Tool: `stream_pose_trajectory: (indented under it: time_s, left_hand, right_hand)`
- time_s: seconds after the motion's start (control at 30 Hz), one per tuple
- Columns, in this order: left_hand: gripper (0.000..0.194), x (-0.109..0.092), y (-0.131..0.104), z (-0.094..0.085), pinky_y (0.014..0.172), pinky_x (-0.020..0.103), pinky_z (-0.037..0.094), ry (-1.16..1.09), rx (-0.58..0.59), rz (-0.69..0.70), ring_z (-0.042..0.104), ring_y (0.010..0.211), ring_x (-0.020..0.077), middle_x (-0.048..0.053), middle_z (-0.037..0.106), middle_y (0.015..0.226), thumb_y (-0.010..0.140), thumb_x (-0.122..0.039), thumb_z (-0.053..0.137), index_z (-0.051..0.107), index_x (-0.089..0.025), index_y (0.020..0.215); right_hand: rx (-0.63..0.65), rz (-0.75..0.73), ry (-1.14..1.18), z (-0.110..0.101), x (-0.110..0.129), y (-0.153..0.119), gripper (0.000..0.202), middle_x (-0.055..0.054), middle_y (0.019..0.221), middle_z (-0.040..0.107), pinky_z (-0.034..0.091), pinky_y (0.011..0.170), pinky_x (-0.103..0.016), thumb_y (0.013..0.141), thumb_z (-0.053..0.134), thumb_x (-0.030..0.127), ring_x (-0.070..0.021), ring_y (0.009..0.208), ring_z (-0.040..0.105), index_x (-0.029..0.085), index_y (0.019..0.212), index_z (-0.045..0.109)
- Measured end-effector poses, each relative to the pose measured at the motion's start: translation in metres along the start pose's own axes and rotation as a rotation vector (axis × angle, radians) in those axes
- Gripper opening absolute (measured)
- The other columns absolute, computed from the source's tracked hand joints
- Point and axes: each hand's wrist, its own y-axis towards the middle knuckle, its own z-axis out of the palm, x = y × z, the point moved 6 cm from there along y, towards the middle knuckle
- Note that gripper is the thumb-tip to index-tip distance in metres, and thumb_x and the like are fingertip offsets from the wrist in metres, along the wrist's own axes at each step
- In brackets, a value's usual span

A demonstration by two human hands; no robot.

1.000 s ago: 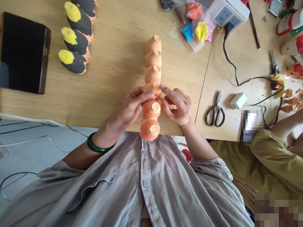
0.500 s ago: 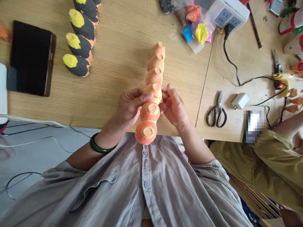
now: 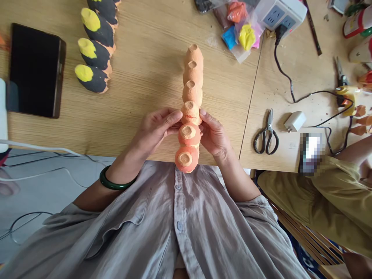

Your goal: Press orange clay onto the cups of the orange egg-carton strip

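Observation:
Between my hands is an egg-carton strip, a row of joined, rough, pale-orange cups with round dimpled tips. The two cups nearest me carry a darker orange layer around their tips, and the third has a small orange-red patch. My left hand grips its left side, thumb by the third cup. Opposite, my right hand pinches the right side with the thumb on top. Some fingers of both hands are hidden beneath or behind the strip. The strip's near end hangs over the table edge, in front of my shirt.
Another strip, coated black with yellow tips, lies at the left beside a dark tablet. Bagged coloured clay, a power strip, scissors and a white adapter lie rightward. Another person's arm is at far right.
The strip has been turned straighter, its near end shifting right and its tips facing up more. My right thumb has come down onto its side; my left hand has moved slightly left.

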Motion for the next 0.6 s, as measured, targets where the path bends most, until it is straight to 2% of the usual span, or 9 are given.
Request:
stream_pose_trajectory:
  time_s: [0.1, 0.2, 0.37, 0.5, 0.6]
  left_hand:
    - [0.044, -0.008, -0.003, -0.007, 0.083, 0.03, 0.071, 0.027, -0.057, 0.032, 0.085, 0.096, 0.0225, 0.006, 0.087, 0.11, 0.084, -0.053, 0.115, 0.09, -0.026, 0.108]
    - [0.047, -0.012, -0.003, -0.007, 0.081, 0.028, 0.071, 0.049, -0.054, 0.033, 0.086, 0.104, 0.0254, 0.006, 0.087, 0.113, 0.08, -0.048, 0.117, 0.09, -0.028, 0.112]
    - [0.054, -0.009, 0.0, -0.009, 0.077, 0.029, 0.07, 0.066, -0.081, -0.013, 0.086, 0.103, 0.0277, 0.005, 0.086, 0.109, 0.066, -0.043, 0.123, 0.089, -0.025, 0.103]
    - [0.047, -0.012, 0.002, -0.009, 0.082, 0.026, 0.069, 0.123, -0.061, 0.021, 0.084, 0.102, 0.0239, 0.003, 0.087, 0.105, 0.068, -0.04, 0.122, 0.089, -0.024, 0.097]
    - [0.045, -0.016, 0.003, -0.007, 0.08, 0.025, 0.067, 0.142, -0.035, 0.02, 0.081, 0.096, 0.0213, 0.003, 0.089, 0.104, 0.069, -0.042, 0.122, 0.091, -0.022, 0.095]
  right_hand:
    - [0.003, -0.022, 0.001, 0.001, 0.001, -0.003, 0.039, 0.01, 0.063, 0.048, 0.035, 0.051, -0.021, 0.091, 0.103, 0.043, -0.0076, 0.057, 0.039, 0.022, 0.08, 0.071]
    - [0.017, -0.036, -0.015, 0.003, 0.002, -0.005, 0.043, 0.01, 0.062, 0.048, 0.035, 0.051, -0.02, 0.085, 0.107, 0.045, -0.0065, 0.056, 0.039, 0.021, 0.08, 0.072]
    - [-0.003, -0.077, -0.083, 0.004, 0.002, -0.009, 0.052, 0.011, 0.059, 0.046, 0.039, 0.05, -0.021, 0.087, 0.107, 0.05, -0.0072, 0.054, 0.043, 0.024, 0.074, 0.064]
    - [-0.002, -0.106, -0.127, 0.007, 0.002, -0.014, 0.055, 0.01, 0.059, 0.052, 0.043, 0.049, -0.02, 0.086, 0.109, 0.052, -0.0073, 0.053, 0.046, 0.024, 0.073, 0.063]
    - [0.013, -0.127, -0.156, 0.01, 0.003, -0.016, 0.056, 0.009, 0.062, 0.058, 0.044, 0.048, -0.02, 0.086, 0.108, 0.053, -0.0066, 0.053, 0.047, 0.024, 0.072, 0.063]
